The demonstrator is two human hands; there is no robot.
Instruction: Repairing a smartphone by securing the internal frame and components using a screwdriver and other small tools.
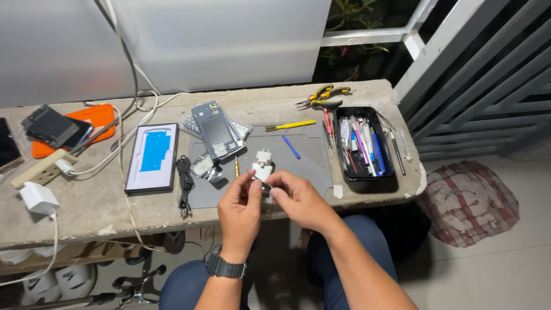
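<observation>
Both hands meet over the front of a grey work mat point(310, 150) on a concrete bench. My left hand point(239, 209), with a black watch on the wrist, and my right hand point(298, 198) pinch a small white plug adapter point(262, 170) between their fingertips, its two prongs pointing away from me. A small dark part sits at the fingertips under the adapter. A brass-tipped screwdriver point(236, 167) lies on the mat just left of the adapter.
On the mat lie a phone back cover point(216, 130), a blue pry tool point(291, 146) and a yellow-handled tool point(290, 124). A black tray of tools point(363, 143) stands at the right, pliers point(322, 95) behind. Left: a flat box point(152, 158), coiled black cable point(184, 179), white charger point(38, 198), power strip point(40, 167), phones on orange tray point(97, 115).
</observation>
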